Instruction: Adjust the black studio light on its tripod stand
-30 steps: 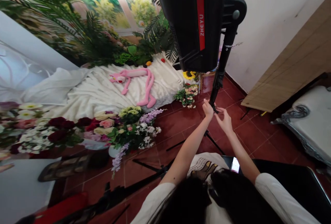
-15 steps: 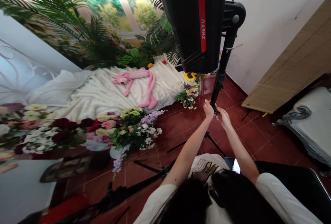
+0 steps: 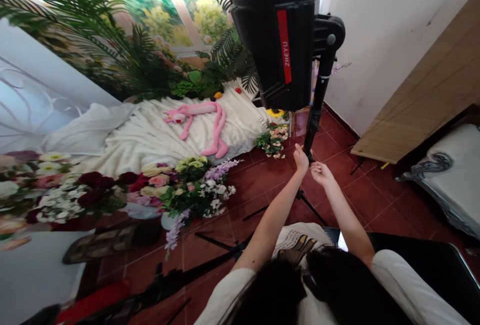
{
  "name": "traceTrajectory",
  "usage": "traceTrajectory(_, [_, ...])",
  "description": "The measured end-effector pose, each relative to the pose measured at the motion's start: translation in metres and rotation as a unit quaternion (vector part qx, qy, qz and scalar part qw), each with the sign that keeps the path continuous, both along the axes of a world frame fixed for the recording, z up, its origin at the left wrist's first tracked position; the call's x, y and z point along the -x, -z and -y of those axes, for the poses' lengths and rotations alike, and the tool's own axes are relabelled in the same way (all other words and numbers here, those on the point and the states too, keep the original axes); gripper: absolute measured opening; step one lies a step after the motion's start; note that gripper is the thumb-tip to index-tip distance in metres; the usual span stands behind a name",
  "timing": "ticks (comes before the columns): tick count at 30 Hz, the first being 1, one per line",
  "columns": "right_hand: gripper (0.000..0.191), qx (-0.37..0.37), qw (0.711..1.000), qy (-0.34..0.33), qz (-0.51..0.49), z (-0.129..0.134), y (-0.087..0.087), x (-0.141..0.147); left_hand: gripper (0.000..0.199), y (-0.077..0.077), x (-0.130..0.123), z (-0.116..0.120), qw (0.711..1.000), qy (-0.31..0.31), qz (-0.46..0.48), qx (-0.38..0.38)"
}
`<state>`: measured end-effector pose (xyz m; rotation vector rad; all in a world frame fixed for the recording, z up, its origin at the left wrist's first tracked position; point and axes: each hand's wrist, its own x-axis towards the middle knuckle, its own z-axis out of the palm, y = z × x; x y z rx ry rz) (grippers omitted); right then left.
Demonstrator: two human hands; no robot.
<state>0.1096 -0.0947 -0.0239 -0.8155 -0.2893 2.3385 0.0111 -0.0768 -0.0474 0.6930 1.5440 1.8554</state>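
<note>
A black studio light (image 3: 279, 50) with a red ZHEYU label is mounted on a black stand (image 3: 315, 115) in front of me. My left hand (image 3: 301, 159) is wrapped round the stand's pole below the light. Just to its right, my right hand (image 3: 320, 172) has its fingers curled together beside the pole, at a small dark part of the stand. Whatever those fingers pinch is too small to make out. The stand's thin legs spread over the floor below my hands.
A pink plush toy (image 3: 204, 110) lies on a white furry cloth (image 3: 138, 135). Artificial flowers (image 3: 161, 180) line its near edge. Another black stand (image 3: 187, 275) crosses the lower left. A beige panel (image 3: 416, 90) and a white seat (image 3: 453, 175) stand at the right.
The studio light and the upper pole have tilted and shifted slightly left and down. My right hand has moved a little left and down, its fingers more curled. My left hand stays on the pole.
</note>
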Motion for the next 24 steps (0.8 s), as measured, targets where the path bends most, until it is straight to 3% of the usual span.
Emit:
traceTrajectory(5, [0.028, -0.014, 0.999, -0.002, -0.043, 0.002, 0.003, -0.003, 0.078, 0.001, 0.003, 0.001, 1.000, 0.026, 0.015, 0.008])
traceTrajectory(9, [0.013, -0.090, 0.991, 0.040, 0.088, 0.009, 0.004, 0.001, 0.077, -0.001, 0.010, 0.006, 0.996, 0.081, 0.024, -0.003])
traceTrajectory(13, [0.035, -0.223, 0.946, 0.068, 0.227, 0.019, 0.010, 0.001, 0.068, 0.008, 0.016, 0.016, 0.992, 0.118, 0.052, 0.005])
traceTrajectory(15, [0.044, -0.310, 0.896, 0.076, 0.309, 0.022, 0.013, -0.003, 0.065, 0.016, 0.017, 0.019, 0.989, 0.125, 0.079, 0.024])
traceTrajectory(16, [0.046, -0.360, 0.857, 0.084, 0.358, 0.022, 0.013, -0.005, 0.064, 0.019, 0.018, 0.020, 0.988, 0.125, 0.090, 0.032])
traceTrajectory(19, [0.048, -0.509, 0.699, 0.081, 0.496, 0.021, 0.010, -0.012, 0.061, 0.023, 0.018, 0.021, 0.988, 0.115, 0.095, 0.037])
traceTrajectory(21, [0.052, -0.564, 0.612, 0.046, 0.552, 0.020, 0.007, -0.016, 0.058, 0.020, 0.018, 0.022, 0.989, 0.110, 0.090, 0.035])
traceTrajectory(24, [0.057, -0.584, 0.549, -0.009, 0.598, 0.017, 0.005, -0.018, 0.057, 0.014, 0.017, 0.024, 0.989, 0.107, 0.091, 0.040])
